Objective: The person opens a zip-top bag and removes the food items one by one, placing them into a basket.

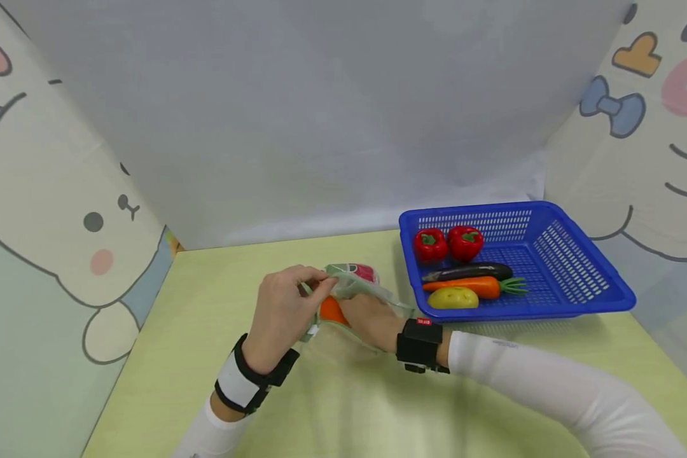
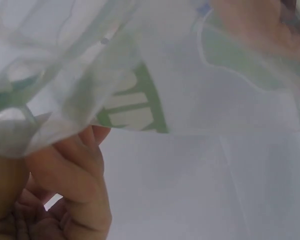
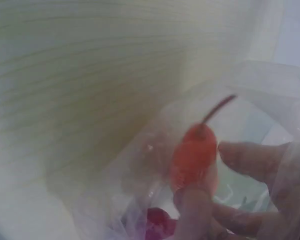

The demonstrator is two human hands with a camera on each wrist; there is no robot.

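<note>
A thin, clear plastic bag (image 2: 240, 110) with green print lies on the table between both hands. With thumb and fingers, my left hand (image 1: 289, 305) pinches the bag's edge at the mouth. My right hand (image 1: 372, 318) reaches inside the bag. There its thumb and fingers hold an orange-red, pear-shaped fruit (image 3: 194, 155) with a thin brown stem. The same orange surface (image 1: 332, 310) shows between the hands in the head view. Deeper in the bag is a magenta item (image 3: 159, 224), partly hidden by the plastic and the fruit.
A blue plastic basket (image 1: 584, 254) stands at the right, just beyond the right forearm. It holds two red bell peppers (image 1: 465, 243), an eggplant (image 1: 475, 272), a carrot (image 1: 481, 287) and a yellow potato-like item (image 1: 453, 298). Printed cloth walls surround the yellow-green table (image 1: 217, 286).
</note>
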